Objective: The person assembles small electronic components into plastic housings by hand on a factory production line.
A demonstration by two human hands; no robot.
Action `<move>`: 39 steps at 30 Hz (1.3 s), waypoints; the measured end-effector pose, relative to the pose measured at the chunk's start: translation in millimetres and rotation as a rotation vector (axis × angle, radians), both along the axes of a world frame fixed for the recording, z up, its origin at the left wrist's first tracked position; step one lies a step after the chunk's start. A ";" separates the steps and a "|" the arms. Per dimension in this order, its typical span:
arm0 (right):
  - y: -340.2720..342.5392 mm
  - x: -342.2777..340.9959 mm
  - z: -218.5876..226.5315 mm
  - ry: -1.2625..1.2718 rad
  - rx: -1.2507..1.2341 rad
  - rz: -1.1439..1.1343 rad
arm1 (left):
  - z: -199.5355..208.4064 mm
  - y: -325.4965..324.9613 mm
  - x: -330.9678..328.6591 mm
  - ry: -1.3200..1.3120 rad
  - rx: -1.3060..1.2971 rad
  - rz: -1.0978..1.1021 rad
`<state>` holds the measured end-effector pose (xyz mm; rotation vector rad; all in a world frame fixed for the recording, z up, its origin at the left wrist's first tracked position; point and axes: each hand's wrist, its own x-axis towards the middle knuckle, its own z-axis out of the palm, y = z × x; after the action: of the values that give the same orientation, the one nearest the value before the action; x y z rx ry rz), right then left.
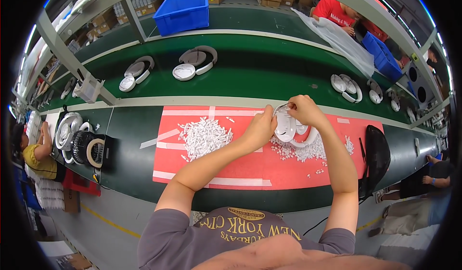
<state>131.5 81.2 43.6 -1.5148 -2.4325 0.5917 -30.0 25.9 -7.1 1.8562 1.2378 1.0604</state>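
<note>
White over-ear headphones (285,128) are held over the right part of a red mat (240,166). My left hand (262,125) is closed on the left edge of an ear cup. My right hand (305,110) pinches at the top of that same cup; whether a small part sits between its fingertips is hidden. The white headband (308,139) curves below and to the right of the cup. Beneath the headphones spreads a heap of tiny white pieces (313,152). A bigger pile of small white elongated parts (204,137) lies left of my left hand.
Beyond a pale rail, a green conveyor (269,63) carries several white headphones (195,64). A blue bin (183,12) stands at the back. A black mesh object (377,152) borders the mat's right side. More headphones and a black coil-like item (86,147) sit left. Other people work nearby.
</note>
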 end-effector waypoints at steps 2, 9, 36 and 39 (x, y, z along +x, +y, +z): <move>-3.3 -2.4 -11.4 -0.005 0.198 -0.054 | -1.1 0.4 0.5 0.006 0.007 0.015; 1.1 -1.1 0.8 0.005 0.010 -0.084 | -2.0 1.0 -0.9 0.036 0.038 0.039; 13.9 -12.7 4.7 -0.170 0.293 0.092 | 11.0 18.7 -6.7 -0.235 -0.175 -0.016; 19.0 -17.5 1.1 0.011 0.548 -0.037 | -2.9 55.4 -11.4 -0.424 -0.280 0.005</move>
<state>114.0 100.2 44.7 -1.3072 -2.2858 -0.0796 -41.3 81.3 -10.0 1.3334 1.0733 1.1442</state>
